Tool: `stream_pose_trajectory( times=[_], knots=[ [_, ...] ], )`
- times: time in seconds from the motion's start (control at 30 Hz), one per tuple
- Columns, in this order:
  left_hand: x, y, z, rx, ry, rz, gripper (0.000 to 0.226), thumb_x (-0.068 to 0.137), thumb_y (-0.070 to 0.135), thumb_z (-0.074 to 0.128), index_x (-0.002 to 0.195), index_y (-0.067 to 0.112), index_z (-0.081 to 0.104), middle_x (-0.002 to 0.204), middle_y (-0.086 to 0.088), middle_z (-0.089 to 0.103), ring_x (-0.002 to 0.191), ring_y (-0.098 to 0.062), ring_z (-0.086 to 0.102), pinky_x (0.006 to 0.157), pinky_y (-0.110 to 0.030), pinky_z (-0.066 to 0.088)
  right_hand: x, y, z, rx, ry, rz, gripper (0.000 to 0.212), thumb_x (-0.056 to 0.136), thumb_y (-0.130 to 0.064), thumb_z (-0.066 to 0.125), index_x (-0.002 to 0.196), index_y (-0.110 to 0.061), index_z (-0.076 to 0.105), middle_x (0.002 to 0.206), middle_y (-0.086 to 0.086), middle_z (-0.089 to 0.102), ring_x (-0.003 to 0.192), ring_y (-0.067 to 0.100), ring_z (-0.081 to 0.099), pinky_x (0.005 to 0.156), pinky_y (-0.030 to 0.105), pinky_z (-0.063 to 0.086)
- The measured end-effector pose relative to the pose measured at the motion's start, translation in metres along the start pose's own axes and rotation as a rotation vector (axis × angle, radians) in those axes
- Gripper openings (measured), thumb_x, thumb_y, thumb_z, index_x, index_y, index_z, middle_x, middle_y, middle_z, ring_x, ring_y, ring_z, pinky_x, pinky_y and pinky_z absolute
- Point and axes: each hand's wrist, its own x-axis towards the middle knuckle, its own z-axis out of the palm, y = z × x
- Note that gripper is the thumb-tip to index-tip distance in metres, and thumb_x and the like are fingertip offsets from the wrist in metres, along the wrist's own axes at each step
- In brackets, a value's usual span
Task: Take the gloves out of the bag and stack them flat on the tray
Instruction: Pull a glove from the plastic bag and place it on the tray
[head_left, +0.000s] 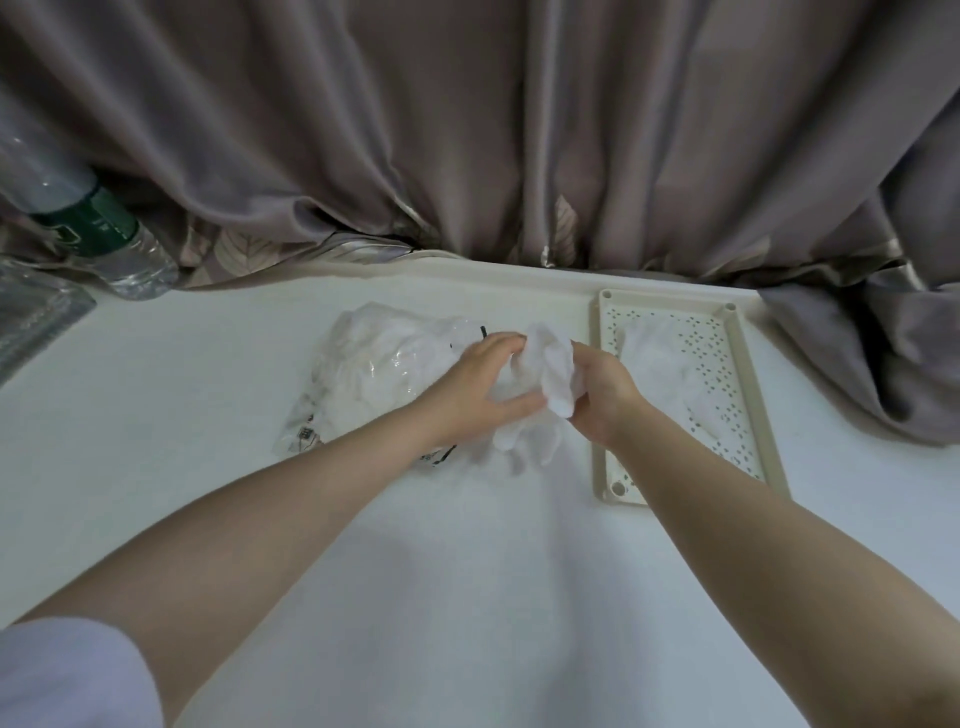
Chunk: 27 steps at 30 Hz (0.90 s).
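The bag (374, 364) is clear plastic with dark print at its near edge, too small to read, and lies at the worktop's (182, 441) centre, white gloves bunched inside. The left hand (478, 387) curls over the bag's mouth and grips a crumpled white glove (550, 374). The right hand (597, 395) clenches the same glove from 3 o'clock. More glove fabric (524, 441) trails onto the worktop at 6 o'clock from the hands. The perforated cream tray (753, 415) sits just beside them at 3 o'clock, one glove (670, 374) lying on it. A bottle (104, 234) with an unreadable green label stands at 10 o'clock. A curtain (519, 130) crowds the far edge; open worktop lies toward 6 o'clock.
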Motion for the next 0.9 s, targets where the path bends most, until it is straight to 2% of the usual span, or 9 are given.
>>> stream_pose_trajectory(
  times=[0.13,0.23,0.33,0.43,0.5,0.57,0.7,0.8,0.9],
  knots=[
    [0.016,0.031,0.021,-0.416,0.146,-0.302,0.039,0.088,0.027,0.065,0.121,0.016,0.048,0.104,-0.001,0.059,0.091,-0.014,0.058,0.082,-0.029,0.05,-0.008,-0.007,-0.022,-0.058,-0.078,-0.005,0.024,0.087,0.0,0.037,0.083,-0.005,0.06,0.078,0.012,0.065,0.07,0.026,0.061,0.063,0.029,0.049],
    [0.018,0.034,0.023,-0.498,0.096,-0.355,0.007,0.09,0.013,0.061,0.085,0.015,0.057,0.076,-0.004,0.057,0.068,-0.011,0.054,0.065,-0.021,0.048,-0.014,-0.014,-0.041,-0.114,-0.085,-0.004,0.029,0.073,0.009,0.026,0.059,-0.01,0.043,0.058,0.004,0.048,0.049,0.017,0.047,0.045,0.019,0.038],
    [0.019,0.039,0.025,-0.565,0.061,-0.297,0.017,0.09,0.002,0.057,0.078,0.014,0.056,0.071,-0.002,0.053,0.062,-0.008,0.051,0.062,-0.017,0.046,-0.025,-0.022,-0.06,-0.09,-0.109,0.042,0.013,0.058,0.001,0.033,0.055,-0.01,0.04,0.06,0.006,0.054,0.056,0.02,0.049,0.052,0.023,0.043],
    [0.02,0.049,0.026,-0.5,0.062,-0.224,0.031,0.082,-0.015,0.052,0.071,0.014,0.057,0.071,-0.001,0.053,0.058,-0.001,0.051,0.061,-0.009,0.042,-0.027,-0.032,-0.085,-0.03,-0.125,0.123,0.011,0.072,-0.014,0.045,0.07,-0.006,0.052,0.083,0.014,0.063,0.071,0.028,0.06,0.067,0.032,0.048],
    [0.022,0.057,0.028,-0.476,0.022,-0.175,0.037,0.081,-0.018,0.05,0.064,0.013,0.059,0.085,0.003,0.058,0.071,0.006,0.054,0.071,-0.007,0.042,-0.027,-0.038,-0.096,-0.114,-0.146,0.238,0.045,0.091,-0.042,0.044,0.094,-0.001,0.062,0.103,0.019,0.067,0.091,0.033,0.065,0.077,0.039,0.05],
    [0.025,0.067,0.031,-0.481,-0.046,-0.142,0.038,0.082,-0.017,0.052,0.06,0.012,0.06,0.111,0.009,0.057,0.1,0.006,0.052,0.084,-0.003,0.039,-0.03,-0.043,-0.104,-0.271,-0.222,0.349,0.075,0.091,-0.064,0.035,0.104,0.004,0.063,0.106,0.021,0.069,0.097,0.034,0.065,0.083,0.041,0.049],
    [0.032,0.077,0.043,-0.484,-0.088,-0.122,0.056,0.083,-0.017,0.051,0.045,0.022,0.062,0.134,0.016,0.044,0.117,0.008,0.042,0.088,-0.006,0.036,-0.035,-0.047,-0.118,-0.37,-0.341,0.303,0.057,0.088,-0.055,0.051,0.111,-0.005,0.066,0.1,0.011,0.07,0.084,0.025,0.066,0.077,0.033,0.05],
    [0.035,0.078,0.057,-0.662,-0.069,-0.206,0.048,0.089,-0.012,0.047,0.06,0.02,0.066,0.127,0.012,0.05,0.103,0.005,0.054,0.085,-0.011,0.044,-0.036,-0.05,-0.13,-0.358,-0.323,0.101,0.023,0.085,-0.032,0.064,0.099,-0.014,0.066,0.087,0.005,0.06,0.069,0.015,0.053,0.059,0.025,0.039],
    [0.04,0.083,0.074,-0.923,-0.049,-0.34,0.018,0.097,0.009,0.047,0.109,0.016,0.059,0.108,-0.001,0.06,0.091,-0.019,0.061,0.085,-0.029,0.051,-0.036,-0.055,-0.138,-0.224,-0.353,0.035,0.03,0.088,-0.026,0.059,0.112,-0.008,0.064,0.102,0.009,0.065,0.086,0.021,0.061,0.071,0.028,0.05]
  ],
)
